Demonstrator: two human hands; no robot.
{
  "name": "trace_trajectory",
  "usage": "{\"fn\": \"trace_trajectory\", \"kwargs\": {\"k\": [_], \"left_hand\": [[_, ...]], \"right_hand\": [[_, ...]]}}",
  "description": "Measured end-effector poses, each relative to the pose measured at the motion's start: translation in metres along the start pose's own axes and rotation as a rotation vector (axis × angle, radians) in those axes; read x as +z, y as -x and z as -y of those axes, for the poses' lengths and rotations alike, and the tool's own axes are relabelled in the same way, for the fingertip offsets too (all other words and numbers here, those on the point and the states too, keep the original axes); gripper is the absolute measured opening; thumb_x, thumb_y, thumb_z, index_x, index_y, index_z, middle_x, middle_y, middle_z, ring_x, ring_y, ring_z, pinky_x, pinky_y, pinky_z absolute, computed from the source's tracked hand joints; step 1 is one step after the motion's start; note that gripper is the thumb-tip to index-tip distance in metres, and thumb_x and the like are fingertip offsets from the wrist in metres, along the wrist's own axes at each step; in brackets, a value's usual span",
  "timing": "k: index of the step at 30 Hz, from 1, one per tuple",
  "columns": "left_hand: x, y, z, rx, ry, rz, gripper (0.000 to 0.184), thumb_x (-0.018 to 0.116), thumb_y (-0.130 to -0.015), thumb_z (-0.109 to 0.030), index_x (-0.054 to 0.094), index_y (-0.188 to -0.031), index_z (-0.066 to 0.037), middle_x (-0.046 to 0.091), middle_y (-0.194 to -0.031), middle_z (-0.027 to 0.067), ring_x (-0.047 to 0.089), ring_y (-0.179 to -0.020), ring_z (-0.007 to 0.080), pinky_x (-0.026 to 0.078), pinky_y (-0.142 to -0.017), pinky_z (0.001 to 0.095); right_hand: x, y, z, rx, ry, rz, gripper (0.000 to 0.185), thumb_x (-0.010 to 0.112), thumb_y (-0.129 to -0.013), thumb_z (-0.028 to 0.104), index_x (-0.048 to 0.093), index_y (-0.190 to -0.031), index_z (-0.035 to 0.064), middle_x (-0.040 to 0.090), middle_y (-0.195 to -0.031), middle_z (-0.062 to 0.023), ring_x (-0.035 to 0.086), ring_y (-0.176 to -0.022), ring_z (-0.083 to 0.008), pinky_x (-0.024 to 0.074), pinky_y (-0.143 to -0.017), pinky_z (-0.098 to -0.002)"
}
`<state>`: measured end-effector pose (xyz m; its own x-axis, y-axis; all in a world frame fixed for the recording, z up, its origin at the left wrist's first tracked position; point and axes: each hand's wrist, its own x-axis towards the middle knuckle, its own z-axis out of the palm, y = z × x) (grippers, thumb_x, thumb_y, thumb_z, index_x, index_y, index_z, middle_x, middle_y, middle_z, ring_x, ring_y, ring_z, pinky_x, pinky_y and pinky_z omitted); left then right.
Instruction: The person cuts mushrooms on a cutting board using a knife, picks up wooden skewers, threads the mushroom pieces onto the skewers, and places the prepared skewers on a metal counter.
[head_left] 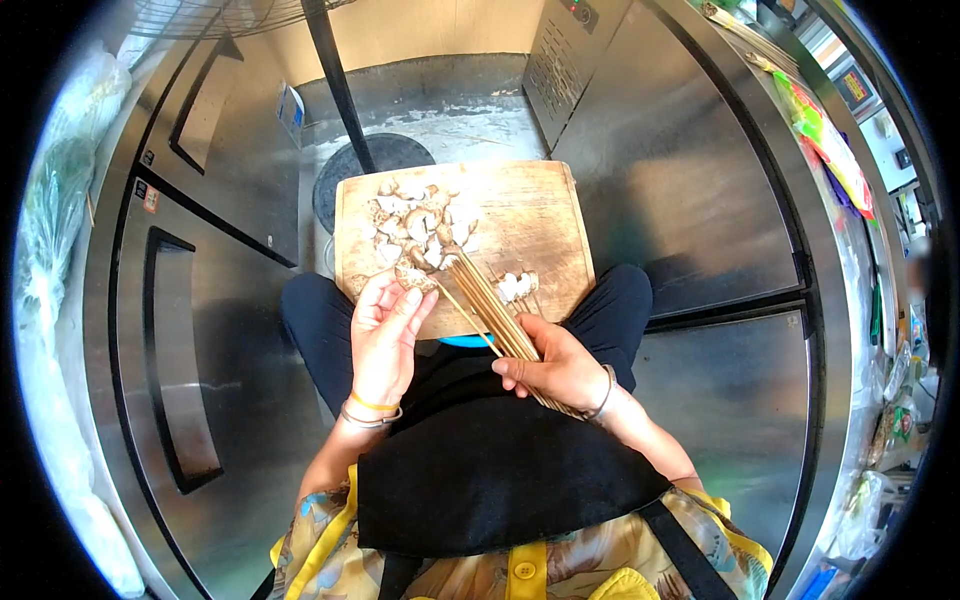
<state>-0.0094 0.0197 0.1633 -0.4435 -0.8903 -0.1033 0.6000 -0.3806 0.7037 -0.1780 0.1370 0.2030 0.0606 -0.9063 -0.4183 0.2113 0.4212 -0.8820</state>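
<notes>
My left hand [387, 325] pinches a mushroom piece [416, 275] between thumb and fingers, over the near left part of the wooden cutting board [540, 210]. My right hand [548, 362] is wrapped round a bundle of bamboo skewers [490, 310] that slants up and left. One skewer [465, 315] stands apart from the bundle, its tip close to the mushroom piece; I cannot tell whether it touches. A pile of cut mushrooms [415, 218] covers the board's left half. Skewered mushrooms [517, 287] lie on the board right of the bundle.
The board rests across my lap. Steel refrigerator doors [690, 150] rise on the right, and more steel doors [220, 330] with handles on the left. A dark round lid [335, 175] and a black pole [340, 90] are beyond the board. Plastic bags [75, 190] line the left edge.
</notes>
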Motion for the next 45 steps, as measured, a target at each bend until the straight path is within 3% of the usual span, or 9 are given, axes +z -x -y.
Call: {"fn": "trace_trajectory", "kwargs": {"k": [5, 12, 20, 32, 39, 41, 45], "left_hand": [[0.002, 0.002, -0.001, 0.022, -0.07, -0.033, 0.023, 0.054, -0.086, -0.001, 0.052, -0.109, -0.005, 0.06, -0.103, 0.0059, 0.058, -0.097, 0.0158, 0.048, -0.089, 0.0336], [0.014, 0.002, -0.007, 0.01, 0.091, 0.006, 0.024, 0.051, -0.088, -0.002, 0.05, -0.112, -0.005, 0.058, -0.101, 0.0039, 0.057, -0.096, 0.0158, 0.048, -0.089, 0.038], [0.009, 0.0, -0.006, -0.006, 0.12, 0.074, 0.021, 0.048, -0.089, -0.007, 0.049, -0.11, -0.005, 0.058, -0.103, 0.0067, 0.057, -0.098, 0.0167, 0.048, -0.086, 0.0338], [0.004, -0.001, -0.012, 0.003, -0.03, 0.172, 0.024, 0.05, -0.087, -0.005, 0.049, -0.11, -0.002, 0.055, -0.11, 0.0123, 0.055, -0.1, 0.0178, 0.047, -0.086, 0.0324], [0.003, 0.001, -0.018, -0.016, -0.008, 0.169, 0.019, 0.05, -0.088, -0.008, 0.05, -0.106, -0.005, 0.055, -0.107, 0.0096, 0.055, -0.098, 0.0166, 0.048, -0.085, 0.0307], [0.001, -0.002, -0.014, 0.031, -0.082, 0.003, 0.016, 0.052, -0.088, -0.006, 0.052, -0.104, -0.004, 0.057, -0.106, 0.0086, 0.056, -0.096, 0.0148, 0.048, -0.086, 0.031], [0.0, -0.002, -0.009, 0.052, -0.165, 0.012, 0.021, 0.055, -0.086, -0.001, 0.054, -0.106, -0.002, 0.061, -0.102, 0.0082, 0.058, -0.094, 0.0152, 0.047, -0.089, 0.0309]], "right_hand": [[-0.001, -0.001, 0.0, -0.005, -0.053, -0.011, 0.025, 0.062, -0.084, 0.01, 0.047, -0.103, 0.0028, 0.054, -0.071, -0.0008, 0.051, -0.054, -0.0059, 0.0434, -0.048, -0.0184], [-0.003, -0.004, 0.0, 0.006, -0.056, -0.009, 0.026, 0.064, -0.083, 0.011, 0.047, -0.1, 0.0027, 0.054, -0.07, -0.001, 0.051, -0.052, -0.0063, 0.0429, -0.048, -0.0184], [-0.007, -0.007, -0.009, -0.025, -0.159, 0.022, 0.029, 0.068, -0.08, 0.013, 0.049, -0.1, 0.0023, 0.055, -0.077, 0.0, 0.052, -0.066, -0.0055, 0.0441, -0.059, -0.0191], [-0.01, -0.008, -0.01, -0.041, -0.141, -0.002, 0.03, 0.07, -0.078, 0.01, 0.049, -0.099, 0.003, 0.055, -0.077, 0.0011, 0.053, -0.067, -0.0056, 0.0425, -0.06, -0.0177], [-0.008, -0.006, -0.003, -0.002, -0.15, 0.023, 0.028, 0.069, -0.078, 0.007, 0.049, -0.097, 0.003, 0.057, -0.072, -0.002, 0.053, -0.059, -0.006, 0.0401, -0.049, -0.0169], [-0.006, -0.003, 0.004, 0.006, -0.131, 0.032, 0.028, 0.069, -0.078, 0.006, 0.049, -0.097, 0.0029, 0.057, -0.072, -0.0021, 0.052, -0.057, -0.0059, 0.0398, -0.049, -0.0171], [-0.004, -0.004, 0.0, -0.031, -0.103, 0.055, 0.03, 0.068, -0.08, 0.011, 0.048, -0.102, 0.0033, 0.057, -0.068, 0.0002, 0.049, -0.053, -0.0039, 0.0378, -0.045, -0.0167]]}}
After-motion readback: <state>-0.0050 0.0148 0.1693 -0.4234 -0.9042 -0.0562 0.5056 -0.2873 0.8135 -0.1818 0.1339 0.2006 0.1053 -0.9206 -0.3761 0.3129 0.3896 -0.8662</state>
